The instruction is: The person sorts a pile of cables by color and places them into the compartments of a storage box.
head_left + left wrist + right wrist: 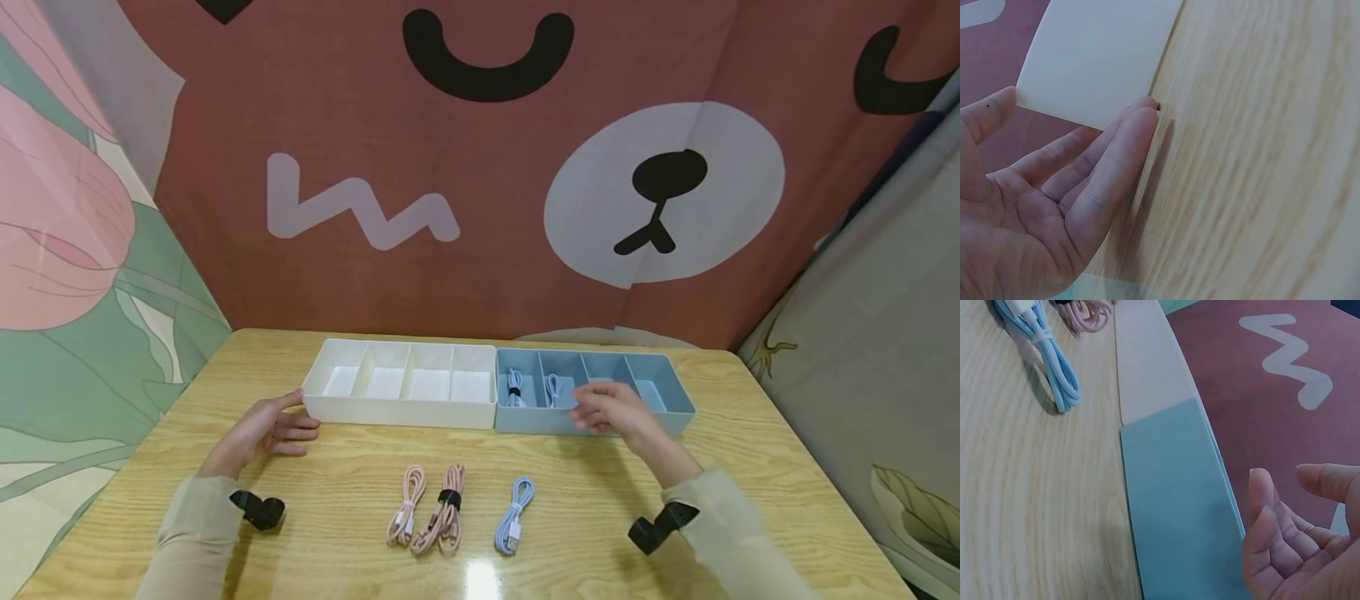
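Observation:
My left hand [266, 429] is at the left end of the white divided box [397, 412], its fingertips right at the box's end wall. In the left wrist view the fingers [1110, 165] are extended, with nothing in the palm. Over the front wall of the blue divided box [525, 421] hovers my right hand [611, 408], fingers loosely bent and holding nothing. A bundled blue cable with a black strap [514, 388] lies in the blue box's leftmost compartment. Another light blue cable [552, 389] occupies the compartment beside it.
On the wooden table [337, 517], before the boxes, lie a pink cable [409, 505], a thicker pink bundle [447, 517] with a black strap, and a blue cable [515, 514]. The boxes stand end to end near a printed curtain [487, 292] at the back.

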Demonstrator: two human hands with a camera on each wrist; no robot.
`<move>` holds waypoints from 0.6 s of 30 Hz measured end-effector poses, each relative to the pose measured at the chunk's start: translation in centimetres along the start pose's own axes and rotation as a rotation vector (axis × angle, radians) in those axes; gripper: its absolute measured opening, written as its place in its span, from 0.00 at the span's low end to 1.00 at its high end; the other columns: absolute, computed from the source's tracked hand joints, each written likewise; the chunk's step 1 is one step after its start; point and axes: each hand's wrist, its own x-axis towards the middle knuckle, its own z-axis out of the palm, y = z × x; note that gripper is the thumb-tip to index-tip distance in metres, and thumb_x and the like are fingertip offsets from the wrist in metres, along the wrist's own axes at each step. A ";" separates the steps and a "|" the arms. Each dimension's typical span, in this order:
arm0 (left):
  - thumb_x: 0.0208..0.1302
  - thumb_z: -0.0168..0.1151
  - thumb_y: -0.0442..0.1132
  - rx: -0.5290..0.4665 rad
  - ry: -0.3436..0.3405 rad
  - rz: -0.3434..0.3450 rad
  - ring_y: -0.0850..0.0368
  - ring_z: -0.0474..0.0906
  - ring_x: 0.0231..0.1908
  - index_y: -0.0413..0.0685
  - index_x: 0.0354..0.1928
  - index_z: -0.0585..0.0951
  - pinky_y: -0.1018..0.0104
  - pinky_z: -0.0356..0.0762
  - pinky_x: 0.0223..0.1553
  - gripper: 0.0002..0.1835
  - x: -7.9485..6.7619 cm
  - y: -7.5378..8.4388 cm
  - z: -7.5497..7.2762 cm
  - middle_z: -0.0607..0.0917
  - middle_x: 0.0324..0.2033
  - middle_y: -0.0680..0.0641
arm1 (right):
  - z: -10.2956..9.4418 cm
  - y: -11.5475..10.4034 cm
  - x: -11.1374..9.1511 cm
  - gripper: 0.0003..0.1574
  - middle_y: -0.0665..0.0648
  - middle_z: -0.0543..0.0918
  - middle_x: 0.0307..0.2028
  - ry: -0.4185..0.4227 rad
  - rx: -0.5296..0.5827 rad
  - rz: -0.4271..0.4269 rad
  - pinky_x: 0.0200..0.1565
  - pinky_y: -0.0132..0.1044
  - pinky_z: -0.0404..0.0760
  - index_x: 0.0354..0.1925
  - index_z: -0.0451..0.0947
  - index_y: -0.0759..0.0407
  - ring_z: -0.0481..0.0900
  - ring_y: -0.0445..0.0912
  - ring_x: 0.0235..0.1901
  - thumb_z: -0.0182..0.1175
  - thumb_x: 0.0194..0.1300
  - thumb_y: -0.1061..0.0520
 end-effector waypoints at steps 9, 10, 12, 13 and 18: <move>0.68 0.44 0.56 -0.004 -0.001 0.003 0.50 0.82 0.36 0.32 0.63 0.54 0.53 0.80 0.37 0.36 0.0 0.0 0.0 0.84 0.34 0.43 | 1.0 0.7 -0.6 0.26 0.58 0.83 0.28 -0.037 -0.004 -0.015 0.28 0.34 0.79 0.52 0.69 0.75 0.81 0.43 0.24 0.56 0.64 0.56; 0.68 0.44 0.56 -0.005 0.000 0.003 0.49 0.82 0.36 0.32 0.64 0.53 0.53 0.80 0.37 0.36 0.0 0.0 0.0 0.84 0.34 0.43 | 1.2 0.8 -0.7 0.26 0.58 0.83 0.28 -0.038 -0.010 -0.019 0.28 0.34 0.79 0.51 0.69 0.75 0.81 0.44 0.24 0.57 0.63 0.55; 0.68 0.44 0.56 -0.005 -0.001 0.004 0.49 0.82 0.36 0.32 0.64 0.53 0.53 0.80 0.37 0.36 0.0 0.0 0.0 0.84 0.35 0.43 | 1.4 0.9 -0.8 0.26 0.59 0.83 0.29 -0.047 -0.021 -0.025 0.28 0.35 0.78 0.51 0.70 0.75 0.81 0.46 0.25 0.58 0.62 0.55; 0.68 0.44 0.56 -0.005 -0.002 0.004 0.49 0.82 0.37 0.32 0.64 0.53 0.53 0.80 0.37 0.36 0.0 0.0 0.0 0.84 0.35 0.43 | 1.5 1.0 -0.9 0.26 0.59 0.83 0.29 -0.051 -0.027 -0.030 0.28 0.36 0.78 0.50 0.70 0.75 0.82 0.47 0.26 0.59 0.62 0.55; 0.68 0.44 0.56 -0.003 -0.004 0.011 0.49 0.82 0.37 0.32 0.64 0.54 0.53 0.80 0.37 0.36 0.0 -0.1 -0.1 0.84 0.35 0.43 | 2.2 1.5 -1.0 0.25 0.60 0.83 0.30 -0.064 -0.038 -0.038 0.28 0.37 0.78 0.50 0.71 0.75 0.81 0.48 0.26 0.59 0.61 0.57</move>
